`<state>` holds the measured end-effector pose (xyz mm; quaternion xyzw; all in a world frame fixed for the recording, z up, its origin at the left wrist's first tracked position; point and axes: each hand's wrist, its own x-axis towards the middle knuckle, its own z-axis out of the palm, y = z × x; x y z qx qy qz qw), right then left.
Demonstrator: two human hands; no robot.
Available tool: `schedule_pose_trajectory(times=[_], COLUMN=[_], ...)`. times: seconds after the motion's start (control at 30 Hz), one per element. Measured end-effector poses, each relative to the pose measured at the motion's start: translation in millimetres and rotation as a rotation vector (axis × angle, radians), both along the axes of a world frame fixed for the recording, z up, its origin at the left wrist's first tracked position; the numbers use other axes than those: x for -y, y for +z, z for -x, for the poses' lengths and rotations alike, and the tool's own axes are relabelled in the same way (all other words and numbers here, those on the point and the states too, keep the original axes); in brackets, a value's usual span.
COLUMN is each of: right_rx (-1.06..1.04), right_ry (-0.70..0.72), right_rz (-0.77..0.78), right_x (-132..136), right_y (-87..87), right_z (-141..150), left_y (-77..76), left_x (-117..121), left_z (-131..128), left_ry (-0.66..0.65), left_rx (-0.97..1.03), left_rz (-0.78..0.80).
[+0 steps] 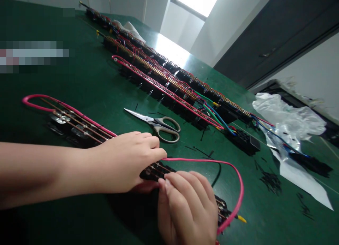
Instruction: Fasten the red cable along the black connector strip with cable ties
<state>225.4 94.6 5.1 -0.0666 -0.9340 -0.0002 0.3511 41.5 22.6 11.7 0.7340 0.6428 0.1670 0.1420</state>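
From where I stand, the green desk (42,84) carries three wired assemblies (159,70) across its far side. A fourth wired strip (81,130), bordered by a red cable (241,188), lies nearer, beneath both hands. Left hand (137,156): fingers gripping the strip. Right hand (189,202): fingers pinched narrow against it; contents hidden. Scissors (155,122) lie beyond; thin black pieces (270,181), right.

plastic bag (291,116) — crumpled | white sheet (302,179) — beside the bag | dark door (280,33) | bright window (197,1)
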Motion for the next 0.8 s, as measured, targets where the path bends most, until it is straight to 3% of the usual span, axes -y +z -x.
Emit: schedule_pose_trajectory(times=[0.3,0.8], right_rx=[0.028,-0.014], right_ry=[-0.056,-0.012], right_rz=[0.185,0.308], right_x=[-3.5,-4.0], right_y=[-8.9,-6.5], right_z=[3.5,8.6], left_y=[2.1,0.8], left_x=[-1.5,-2.9], left_z=[-2.9,-3.1], left_ry=[0.018,0.062], left_rx=[-0.021,0.072], left_rz=[-0.044,0.110])
